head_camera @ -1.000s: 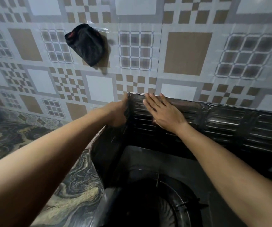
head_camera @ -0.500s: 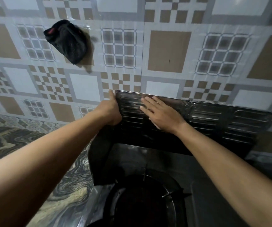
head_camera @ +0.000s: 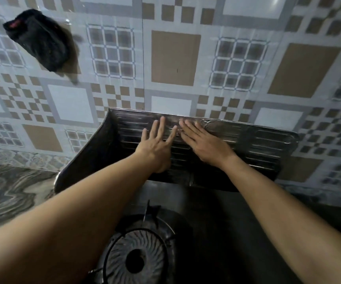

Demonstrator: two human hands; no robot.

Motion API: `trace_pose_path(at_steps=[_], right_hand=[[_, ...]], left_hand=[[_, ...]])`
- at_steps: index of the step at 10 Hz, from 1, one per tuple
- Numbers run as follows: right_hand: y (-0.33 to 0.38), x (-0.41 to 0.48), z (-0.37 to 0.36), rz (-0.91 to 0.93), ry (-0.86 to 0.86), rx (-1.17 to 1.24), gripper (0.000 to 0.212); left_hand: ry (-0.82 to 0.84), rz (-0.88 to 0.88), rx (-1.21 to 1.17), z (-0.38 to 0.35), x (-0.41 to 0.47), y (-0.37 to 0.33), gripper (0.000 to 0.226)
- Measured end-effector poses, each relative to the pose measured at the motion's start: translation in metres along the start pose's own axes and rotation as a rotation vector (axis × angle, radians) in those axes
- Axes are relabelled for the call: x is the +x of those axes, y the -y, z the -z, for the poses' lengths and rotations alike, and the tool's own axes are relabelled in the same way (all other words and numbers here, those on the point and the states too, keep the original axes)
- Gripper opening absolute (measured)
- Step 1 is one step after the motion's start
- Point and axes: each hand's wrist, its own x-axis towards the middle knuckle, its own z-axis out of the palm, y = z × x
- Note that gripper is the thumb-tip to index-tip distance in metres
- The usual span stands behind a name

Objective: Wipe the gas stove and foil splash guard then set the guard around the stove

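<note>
The ribbed foil splash guard stands upright behind the gas stove, its back panel against the tiled wall and its left wing folded forward along the stove's left side. My left hand lies flat on the back panel, fingers spread. My right hand presses flat beside it, fingers together. Neither hand grips anything. The round burner with its pan support shows at the bottom between my forearms.
A black cloth hangs on the patterned tile wall at upper left. A marbled grey countertop runs left of the stove. The guard's right end stops short of the frame's right edge.
My left hand left the guard's top left corner and now lies flat on the back panel beside the right hand. The camera has pulled back, showing more of the burner.
</note>
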Motion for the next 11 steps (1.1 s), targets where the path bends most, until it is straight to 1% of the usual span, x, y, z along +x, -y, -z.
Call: trace_pose_path(at_steps=[1, 2, 3, 4, 5, 6, 7, 8, 9, 10, 11], right_hand=[[-0.012, -0.021, 0.002, -0.07, -0.075, 0.05, 0.073], [-0.024, -0.064, -0.01, -0.167, -0.01, -0.033, 0.084], [-0.033, -0.09, -0.025, -0.252, 0.123, -0.037, 0.103], [-0.033, -0.09, -0.039, -0.281, 0.154, -0.063, 0.109], [-0.032, -0.089, -0.042, -0.287, 0.131, -0.064, 0.106], [-0.033, -0.093, -0.038, -0.293, 0.079, -0.039, 0.1], [-0.034, -0.091, -0.037, -0.306, 0.079, -0.009, 0.098], [-0.033, -0.091, -0.028, -0.335, 0.105, 0.056, 0.088], [-0.028, -0.094, 0.008, -0.33, 0.165, 0.276, 0.063], [-0.033, -0.109, 0.064, -0.417, 0.244, 0.465, 0.042], [-0.043, -0.125, 0.132, -0.669, 0.234, 0.586, 0.034]], left_hand=[[-0.039, 0.017, -0.029, -0.025, 0.017, 0.003, 0.095], [-0.09, 0.049, -0.07, -0.043, 0.03, 0.002, 0.096], [-0.113, 0.123, -0.086, -0.052, 0.041, -0.009, 0.103], [-0.276, 0.206, -0.115, -0.058, 0.047, -0.03, 0.11], [-0.363, 0.193, -0.171, -0.057, 0.055, -0.045, 0.117], [-0.318, 0.193, -0.262, -0.056, 0.069, -0.047, 0.12], [-0.27, 0.219, -0.321, -0.057, 0.078, -0.048, 0.117], [-0.232, 0.219, -0.291, -0.05, 0.075, -0.049, 0.124], [-0.158, 0.237, -0.257, -0.036, 0.055, -0.05, 0.136], [-0.137, 0.204, -0.356, -0.007, 0.025, -0.054, 0.123], [-0.21, 0.152, -0.628, 0.023, -0.015, -0.058, 0.09]])
